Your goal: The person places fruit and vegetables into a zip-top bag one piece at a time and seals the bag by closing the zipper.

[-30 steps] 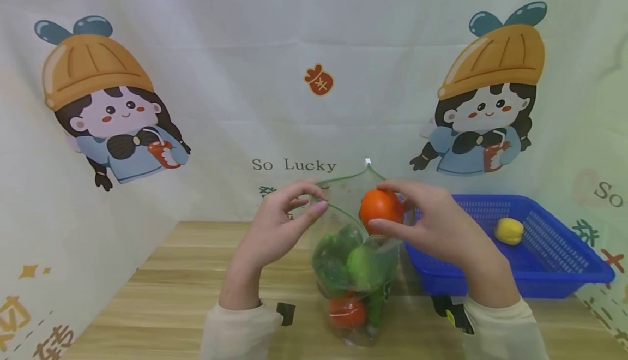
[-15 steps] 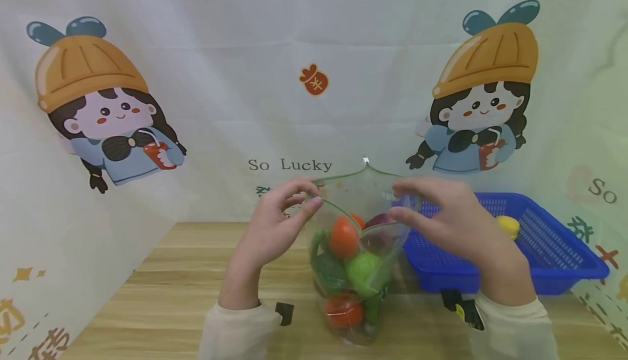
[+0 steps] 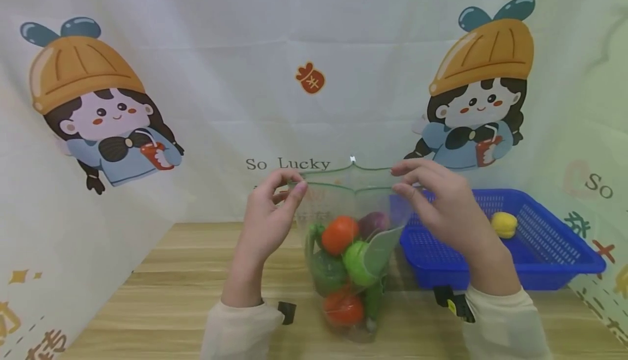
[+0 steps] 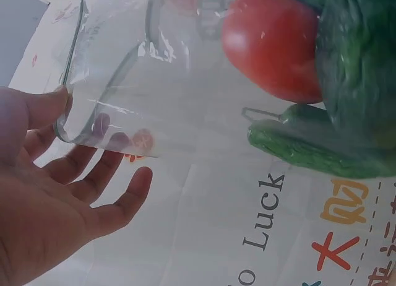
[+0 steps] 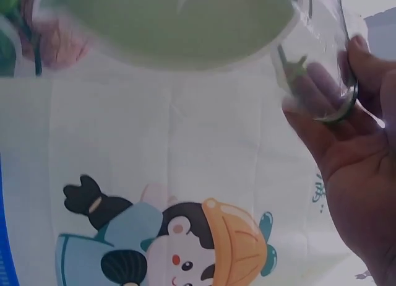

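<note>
A clear plastic bag (image 3: pixel 326 199) with a green-edged mouth stands upright on the table. My left hand (image 3: pixel 267 215) pinches the left corner of its mouth between thumb and fingers. At the right corner, my right hand (image 3: pixel 439 199) holds the rim the same way, as the right wrist view also shows. Inside lie a red tomato (image 3: pixel 340 235) near the top, a second tomato (image 3: pixel 343 307) at the bottom, a purple onion-like ball (image 3: pixel 374 221), a bright green round piece (image 3: pixel 357 264) and darker green vegetables. A slim bumpy green vegetable (image 4: pixel 309 153) lies beside the tomato in the left wrist view.
To the right stands a blue perforated basket (image 3: pixel 490 278) with one yellow, lobed, pepper-like piece (image 3: pixel 504 225) in it. A printed cloth (image 3: pixel 235 76) hangs behind the wooden table (image 3: pixel 162 294). Small black pieces (image 3: pixel 287 312) show beside the sleeves.
The orange-red tomato left my right hand and dropped into the bag. Afterwards the right hand moved to grip the rim, and the mouth was drawn straight, its front and back edges closer together.
</note>
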The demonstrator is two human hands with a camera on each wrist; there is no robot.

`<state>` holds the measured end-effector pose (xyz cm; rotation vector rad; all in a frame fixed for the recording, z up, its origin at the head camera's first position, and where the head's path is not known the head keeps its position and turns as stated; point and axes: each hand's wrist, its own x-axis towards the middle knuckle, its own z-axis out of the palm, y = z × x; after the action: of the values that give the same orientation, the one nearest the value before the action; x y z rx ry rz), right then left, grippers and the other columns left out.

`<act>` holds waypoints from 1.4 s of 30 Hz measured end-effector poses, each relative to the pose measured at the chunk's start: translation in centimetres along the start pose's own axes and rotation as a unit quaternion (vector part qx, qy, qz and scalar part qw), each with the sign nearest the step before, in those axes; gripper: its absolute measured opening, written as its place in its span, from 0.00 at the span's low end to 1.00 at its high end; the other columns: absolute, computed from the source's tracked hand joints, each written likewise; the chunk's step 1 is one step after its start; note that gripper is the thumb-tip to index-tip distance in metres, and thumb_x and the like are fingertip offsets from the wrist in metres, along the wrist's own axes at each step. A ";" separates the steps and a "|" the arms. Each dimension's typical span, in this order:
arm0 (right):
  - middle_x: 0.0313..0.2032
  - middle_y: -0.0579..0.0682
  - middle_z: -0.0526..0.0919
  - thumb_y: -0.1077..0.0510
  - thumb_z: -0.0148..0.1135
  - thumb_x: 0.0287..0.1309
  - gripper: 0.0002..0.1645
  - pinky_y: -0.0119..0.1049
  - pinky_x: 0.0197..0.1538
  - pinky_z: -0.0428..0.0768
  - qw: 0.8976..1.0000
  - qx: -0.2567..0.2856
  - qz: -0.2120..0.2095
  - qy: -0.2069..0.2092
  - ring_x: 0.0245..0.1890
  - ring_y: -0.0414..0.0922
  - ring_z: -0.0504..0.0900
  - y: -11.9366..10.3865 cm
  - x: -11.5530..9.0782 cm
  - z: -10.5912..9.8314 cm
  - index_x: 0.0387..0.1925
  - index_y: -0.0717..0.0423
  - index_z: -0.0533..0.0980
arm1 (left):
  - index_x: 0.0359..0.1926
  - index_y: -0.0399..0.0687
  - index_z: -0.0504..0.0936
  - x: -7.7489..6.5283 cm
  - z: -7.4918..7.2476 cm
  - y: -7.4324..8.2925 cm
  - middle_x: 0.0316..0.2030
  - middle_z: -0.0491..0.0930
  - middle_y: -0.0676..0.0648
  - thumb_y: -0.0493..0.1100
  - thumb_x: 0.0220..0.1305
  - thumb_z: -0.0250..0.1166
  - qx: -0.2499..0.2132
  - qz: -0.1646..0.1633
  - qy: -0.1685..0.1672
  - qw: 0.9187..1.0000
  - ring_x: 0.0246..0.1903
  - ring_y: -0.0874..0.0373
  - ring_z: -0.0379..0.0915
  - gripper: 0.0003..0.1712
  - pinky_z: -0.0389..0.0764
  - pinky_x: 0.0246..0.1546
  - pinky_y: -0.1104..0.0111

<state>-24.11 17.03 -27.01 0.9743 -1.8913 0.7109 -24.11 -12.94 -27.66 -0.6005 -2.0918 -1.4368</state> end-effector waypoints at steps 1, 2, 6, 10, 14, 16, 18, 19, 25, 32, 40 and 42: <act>0.50 0.55 0.90 0.73 0.73 0.58 0.09 0.13 0.54 0.76 1.000 -0.003 0.007 0.009 0.53 0.52 0.88 0.0 0.0 0.1 0.36 0.59 0.83 | 0.48 0.42 0.81 0.1 0.0 0.0 0.56 0.83 0.43 0.39 0.77 0.65 -0.002 0.000 0.001 1.000 0.59 0.51 0.77 0.05 0.82 0.66 0.47; 0.51 0.56 0.89 0.73 0.72 0.59 0.08 0.12 0.56 0.75 1.000 -0.004 0.012 0.015 0.54 0.52 0.87 0.0 0.1 0.1 0.36 0.60 0.83 | 0.48 0.42 0.81 0.1 0.1 0.1 0.56 0.83 0.43 0.39 0.77 0.65 -0.003 -0.001 0.000 1.000 0.59 0.51 0.77 0.05 0.82 0.65 0.47; 0.54 0.56 0.87 0.72 0.73 0.59 0.08 0.11 0.56 0.74 1.000 0.002 0.020 0.013 0.57 0.54 0.85 0.0 0.0 0.0 0.35 0.59 0.82 | 0.48 0.45 0.82 0.1 0.0 0.3 0.61 0.80 0.45 0.41 0.78 0.65 0.000 -0.004 -0.037 0.999 0.60 0.49 0.75 0.05 0.82 0.64 0.47; 0.59 0.56 0.85 0.71 0.73 0.59 0.10 0.12 0.57 0.74 1.000 0.017 0.020 -0.017 0.62 0.55 0.83 -0.1 -0.1 -0.4 0.34 0.55 0.83 | 0.50 0.47 0.82 -0.1 -0.1 0.4 0.67 0.77 0.48 0.43 0.78 0.64 0.015 -0.001 -0.083 0.996 0.61 0.49 0.77 0.06 0.83 0.65 0.48; 0.62 0.54 0.83 0.69 0.71 0.64 0.10 0.14 0.62 0.72 0.998 0.027 0.031 -0.051 0.66 0.55 0.80 -0.3 -0.3 -0.7 0.35 0.51 0.82 | 0.53 0.48 0.81 -0.2 -0.2 0.2 0.67 0.77 0.47 0.44 0.78 0.65 0.021 0.001 -0.100 0.995 0.58 0.50 0.79 0.09 0.82 0.67 0.48; 0.63 0.54 0.83 0.68 0.69 0.66 0.09 0.15 0.63 0.71 0.997 0.032 0.033 -0.060 0.67 0.55 0.79 -0.4 -0.4 -0.8 0.35 0.50 0.82 | 0.55 0.49 0.80 -0.2 -0.2 0.3 0.67 0.78 0.48 0.45 0.78 0.65 0.019 -0.002 -0.102 0.995 0.59 0.50 0.78 0.11 0.81 0.68 0.48; 0.64 0.53 0.83 0.65 0.68 0.68 0.08 0.17 0.65 0.70 0.997 0.035 0.035 -0.065 0.68 0.55 0.78 -0.4 -0.4 -0.8 0.37 0.49 0.83 | 0.57 0.49 0.79 -0.3 -0.2 0.4 0.66 0.79 0.47 0.46 0.77 0.66 0.018 -0.007 -0.103 0.994 0.63 0.50 0.76 0.13 0.80 0.69 0.47; 0.64 0.54 0.83 0.65 0.68 0.69 0.07 0.18 0.66 0.71 0.997 0.035 0.035 -0.066 0.69 0.55 0.78 -0.4 -0.4 -0.8 0.38 0.49 0.84 | 0.59 0.49 0.79 -0.3 -0.3 0.5 0.66 0.79 0.48 0.46 0.77 0.67 0.016 -0.010 -0.103 0.994 0.65 0.49 0.76 0.15 0.79 0.70 0.47; 0.67 0.52 0.80 0.62 0.67 0.70 0.07 0.29 0.71 0.73 0.996 0.020 0.044 -0.076 0.71 0.54 0.76 -0.6 -0.5 -1.1 0.47 0.51 0.85 | 0.66 0.52 0.75 -0.4 -0.4 0.8 0.67 0.78 0.49 0.47 0.75 0.69 0.003 -0.027 -0.103 0.994 0.70 0.48 0.74 0.23 0.76 0.74 0.47; 0.66 0.53 0.81 0.60 0.67 0.71 0.13 0.29 0.72 0.73 0.993 0.022 0.058 -0.100 0.69 0.55 0.78 -0.1 -0.2 -2.1 0.54 0.51 0.84 | 0.64 0.52 0.77 -0.7 -0.4 0.4 0.64 0.79 0.50 0.45 0.73 0.70 0.000 -0.019 -0.102 0.995 0.65 0.50 0.76 0.22 0.78 0.72 0.48; 0.60 0.55 0.85 0.53 0.63 0.76 0.12 0.60 0.64 0.80 0.962 -0.018 0.147 -0.231 0.65 0.56 0.80 5.7 4.8 -4.8 0.54 0.51 0.84 | 0.63 0.47 0.77 -1.2 -0.6 -0.3 0.65 0.79 0.48 0.44 0.73 0.70 0.002 -0.011 -0.100 0.995 0.67 0.48 0.75 0.22 0.79 0.71 0.46; 0.56 0.55 0.86 0.49 0.61 0.78 0.16 0.55 0.50 0.86 0.941 -0.030 0.201 -0.271 0.47 0.54 0.86 7.6 5.8 -5.6 0.57 0.53 0.82 | 0.63 0.47 0.77 -1.2 -0.6 -0.3 0.65 0.79 0.48 0.44 0.74 0.70 0.004 -0.010 -0.100 0.995 0.67 0.47 0.75 0.21 0.79 0.71 0.46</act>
<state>-29.88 23.43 -20.02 0.8016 -2.6310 0.6495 -23.30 -13.71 -28.44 -0.7497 -2.2610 -1.4294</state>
